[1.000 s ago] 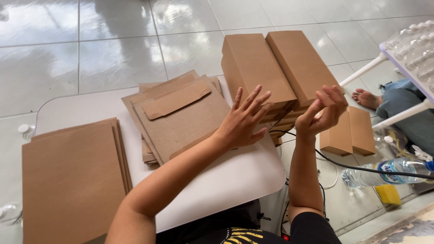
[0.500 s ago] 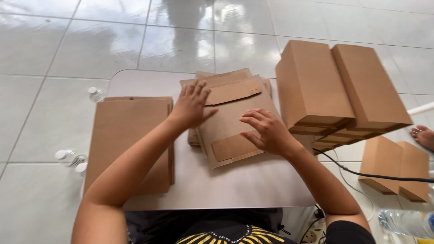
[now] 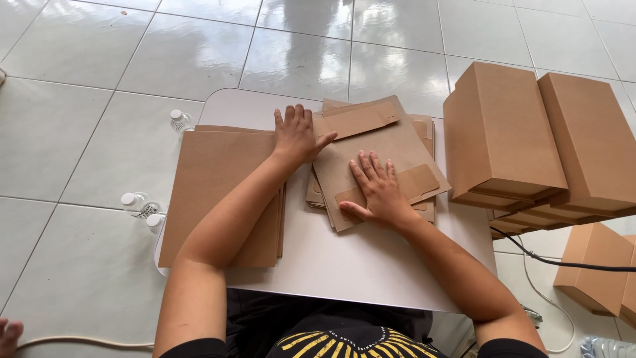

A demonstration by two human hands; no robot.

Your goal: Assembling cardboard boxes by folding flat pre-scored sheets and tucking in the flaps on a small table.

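A pile of flat brown cardboard box blanks (image 3: 381,142) lies in the middle of a small white table (image 3: 344,262). My right hand (image 3: 376,189) rests flat on the top blank, fingers spread. At the pile's left edge my left hand (image 3: 296,134) lies palm down, touching both the top blank and a second stack of flat brown sheets (image 3: 222,189) on the table's left side. Neither hand grips anything.
Two stacks of folded brown boxes (image 3: 536,142) stand right of the table, with more boxes (image 3: 596,265) lower right. A black cable (image 3: 563,262) runs across the tile floor there. Small clear bottles (image 3: 142,202) stand on the floor at the left.
Both hands came back from the folded boxes on the right to the flat blanks. They now lie flatter on the top blank; the view has shifted left.
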